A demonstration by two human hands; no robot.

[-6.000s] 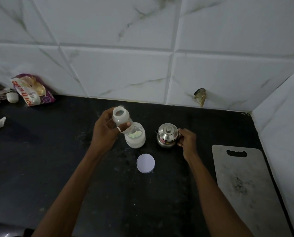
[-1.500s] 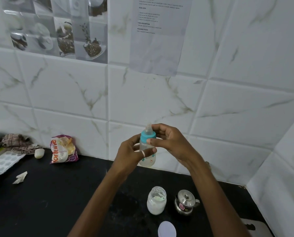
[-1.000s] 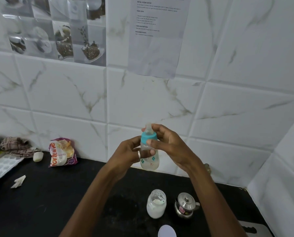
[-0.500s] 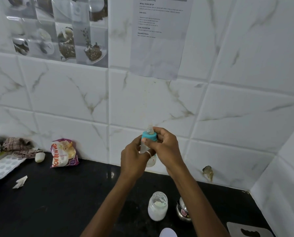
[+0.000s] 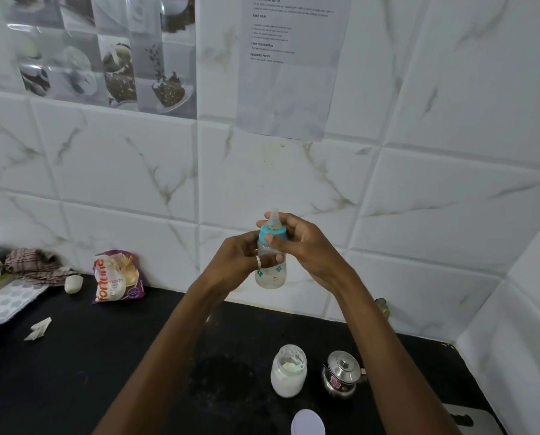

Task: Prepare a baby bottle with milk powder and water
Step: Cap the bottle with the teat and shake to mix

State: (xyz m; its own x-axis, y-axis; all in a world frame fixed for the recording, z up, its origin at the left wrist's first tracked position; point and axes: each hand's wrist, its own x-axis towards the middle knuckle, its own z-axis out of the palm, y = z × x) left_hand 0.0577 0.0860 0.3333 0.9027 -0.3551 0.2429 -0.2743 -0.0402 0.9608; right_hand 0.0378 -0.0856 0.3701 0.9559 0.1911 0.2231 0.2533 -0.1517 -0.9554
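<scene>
— What lay nearest the camera?

— A white lid lay flat on the black counter at the bottom edge. The corner of a pale board showed to its right.

— And just beyond those?

— An open jar with white powder inside stood upright. A small steel pot, its knobbed cover on, stood just beside it on the right, close but apart.

— Where was the bottle?

— The bottle was in the air above the counter, upright, with both forearms reaching up to it. The person's left hand gripped its clear body, fingers curled round it, with a ring on one finger. The right hand pinched the teal collar, thumb in front and fingers behind. The nipple stuck up above them.

— So the hands were together?

— Yes, both were clamped on the bottle and met there. What was inside it could not be told.

— What sat farther back?

— Off to the left there was a crumpled paper scrap and then a pale tray. Behind them a printed packet leaned at the wall, a small white lump lay beside it, and a checked cloth was bunched in the corner.

— And the wall?

— It had white marbled tiles. A printed sheet hung above the hands, and picture tiles of cups sat to its left.
</scene>
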